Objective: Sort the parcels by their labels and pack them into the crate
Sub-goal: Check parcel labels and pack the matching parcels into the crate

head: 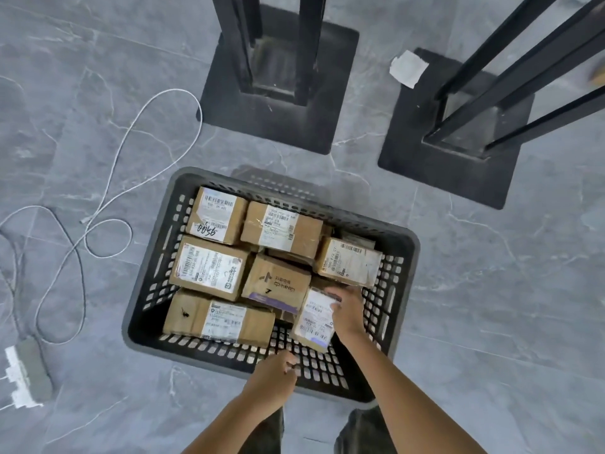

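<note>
A dark grey slotted crate [401, 244] stands on the floor and holds several brown cardboard parcels with white labels. My right hand [348, 311] reaches into the crate's near right corner and grips a small labelled parcel [314, 317], which stands tilted against the others. My left hand [273, 376] rests on the crate's near wall with its fingers curled over the rim. A long parcel [217, 317] lies at the near left. A parcel with printed markings [276, 281] sits in the middle.
Two black metal stands with square base plates [271, 126] [458, 172] rise beyond the crate. A white paper scrap [408, 67] lies between them. White and grey cables [108, 198] and a power strip [27, 371] lie on the grey tiled floor at left.
</note>
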The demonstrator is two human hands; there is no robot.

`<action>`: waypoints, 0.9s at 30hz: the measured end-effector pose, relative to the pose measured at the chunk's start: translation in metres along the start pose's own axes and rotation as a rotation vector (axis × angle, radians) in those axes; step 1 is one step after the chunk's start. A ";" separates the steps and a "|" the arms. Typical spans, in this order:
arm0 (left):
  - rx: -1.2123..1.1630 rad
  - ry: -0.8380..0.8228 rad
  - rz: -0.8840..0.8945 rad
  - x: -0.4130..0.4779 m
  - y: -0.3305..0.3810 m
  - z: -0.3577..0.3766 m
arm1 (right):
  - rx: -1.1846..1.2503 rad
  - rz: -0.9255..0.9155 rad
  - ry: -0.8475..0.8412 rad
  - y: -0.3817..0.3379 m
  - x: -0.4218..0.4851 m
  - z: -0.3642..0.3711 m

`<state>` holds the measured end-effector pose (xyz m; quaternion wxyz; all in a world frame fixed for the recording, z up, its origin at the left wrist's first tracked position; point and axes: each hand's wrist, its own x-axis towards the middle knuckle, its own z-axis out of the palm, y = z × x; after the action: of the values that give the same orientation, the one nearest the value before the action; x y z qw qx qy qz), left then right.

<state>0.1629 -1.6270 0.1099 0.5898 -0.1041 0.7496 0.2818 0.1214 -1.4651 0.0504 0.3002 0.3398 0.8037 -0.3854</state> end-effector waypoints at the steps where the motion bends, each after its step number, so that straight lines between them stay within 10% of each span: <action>1: 0.014 0.004 0.005 0.003 0.000 0.001 | 0.026 0.004 0.013 0.002 0.004 0.002; 7: 0.134 0.088 0.095 0.010 0.021 -0.011 | 0.237 0.234 0.160 0.014 0.003 0.000; 12: 0.176 0.107 0.125 -0.004 0.042 -0.021 | 0.417 0.511 -0.203 0.024 -0.024 -0.004; 27: 0.369 0.231 0.239 -0.085 0.085 -0.083 | 0.312 0.220 -0.258 -0.032 -0.054 -0.071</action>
<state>0.0767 -1.6176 0.2276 0.4719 0.0631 0.8577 0.1942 0.1126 -1.4386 0.1406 0.3844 0.4154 0.6477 -0.5100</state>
